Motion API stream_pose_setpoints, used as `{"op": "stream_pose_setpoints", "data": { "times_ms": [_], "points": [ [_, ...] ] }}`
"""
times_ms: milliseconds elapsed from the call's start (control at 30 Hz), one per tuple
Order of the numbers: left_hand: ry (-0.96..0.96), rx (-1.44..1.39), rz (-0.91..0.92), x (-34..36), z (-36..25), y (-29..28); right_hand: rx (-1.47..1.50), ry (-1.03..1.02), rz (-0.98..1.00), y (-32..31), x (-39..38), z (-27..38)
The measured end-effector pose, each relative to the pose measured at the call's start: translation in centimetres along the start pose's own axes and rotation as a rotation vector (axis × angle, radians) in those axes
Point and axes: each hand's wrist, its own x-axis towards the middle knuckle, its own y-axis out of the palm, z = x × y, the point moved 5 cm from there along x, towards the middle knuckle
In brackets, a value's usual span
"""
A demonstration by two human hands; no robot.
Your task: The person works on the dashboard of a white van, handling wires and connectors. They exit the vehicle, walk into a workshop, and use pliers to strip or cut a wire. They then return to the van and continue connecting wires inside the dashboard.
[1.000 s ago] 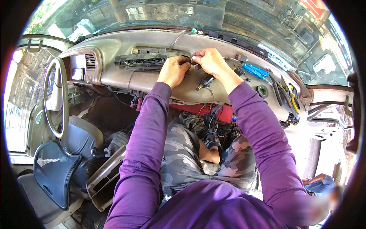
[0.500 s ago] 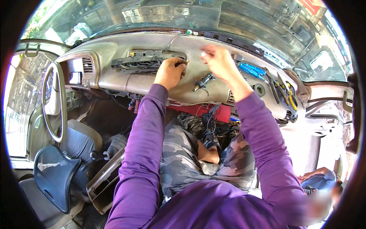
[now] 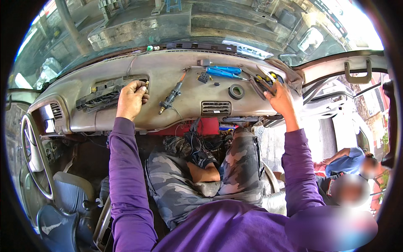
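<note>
My left hand is closed at the right end of a long open slot in the beige dashboard, pinching a small metal piece there. My right hand reaches far right, fingers spread over a heap of black and yellow-handled tools on the dashboard top; it grips nothing that I can see. Between my hands lie a black-handled probe with a wire, blue-handled screwdrivers and a roll of black tape.
A person in camouflage trousers lies under the dashboard among loose wires. The steering wheel and grey seat are at left. Other people sit outside the open right door. The windscreen is above.
My right hand left the spot beside my left hand and swung to the tools at the dashboard's right end. My left hand stayed at the slot.
</note>
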Motion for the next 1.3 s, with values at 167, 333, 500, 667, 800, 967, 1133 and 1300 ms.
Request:
{"op": "stream_pose_setpoints", "data": {
  "times_ms": [167,333,500,667,800,967,1133,1300],
  "points": [
    [0.002,0.014,-0.001,-0.2,-0.5,-0.3,0.034,-0.006,0.192,-1.2,0.3,3.6],
    [0.024,0.001,0.006,-0.1,-0.3,-0.7,-0.106,-0.135,0.173,1.1,1.1,5.1],
    [0.004,-0.015,0.033,0.0,-0.7,-0.4,-0.062,-0.069,0.223,2.9,3.9,3.0],
    [-0.040,-0.050,0.033,-0.3,-1.2,0.2,-0.023,0.000,-0.014,2.1,4.9,1.0],
    [-0.040,-0.061,0.029,-0.7,-1.0,-0.7,0.237,0.053,0.075,-0.9,2.6,7.4],
    [-0.023,-0.064,0.044,-0.3,-0.6,-0.8,0.151,-0.576,0.027,-0.7,-2.1,20.3],
    [-0.053,-0.121,0.071,-0.1,-1.1,-0.3,0.060,-0.735,-0.036,3.1,-2.8,26.1],
    [-0.054,-0.156,0.078,-0.1,-0.8,-0.7,0.008,-0.703,0.013,4.4,-2.0,28.6]
  ]
}}
